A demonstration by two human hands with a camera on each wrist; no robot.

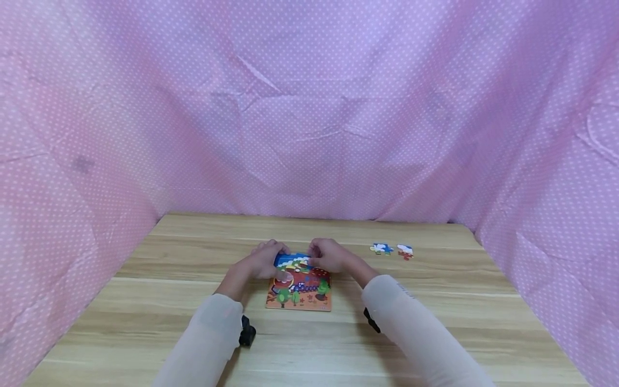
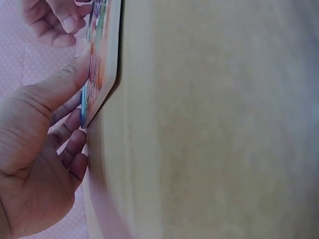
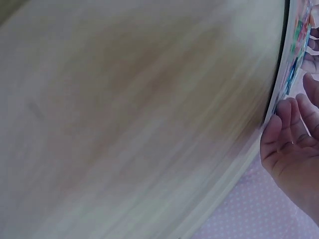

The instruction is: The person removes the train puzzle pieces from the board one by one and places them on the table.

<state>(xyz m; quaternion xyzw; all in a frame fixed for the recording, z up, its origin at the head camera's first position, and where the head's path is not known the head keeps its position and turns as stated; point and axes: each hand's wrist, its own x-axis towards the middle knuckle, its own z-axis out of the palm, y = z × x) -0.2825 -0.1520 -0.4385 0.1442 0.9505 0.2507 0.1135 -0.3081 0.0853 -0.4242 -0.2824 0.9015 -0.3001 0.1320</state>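
A colourful jigsaw puzzle (image 1: 309,301) lies flat on the table, its picture showing trees, a small tractor and a blue strip along the far edge. My left hand (image 1: 265,260) holds the puzzle's far left part, thumb on the picture and fingers around the edge, as the left wrist view (image 2: 37,139) also shows. At the far right corner is my right hand (image 1: 330,255), its fingers bent and its thumb over the picture. In the right wrist view those fingers (image 3: 284,122) come right to the puzzle's edge; I cannot tell whether they pinch a piece.
Two loose puzzle pieces, one blue, white and yellow (image 1: 382,248) and one white, blue and red (image 1: 405,251), lie on the wooden table (image 1: 145,301) to the right. A pink dotted cloth (image 1: 309,134) hangs behind and at both sides.
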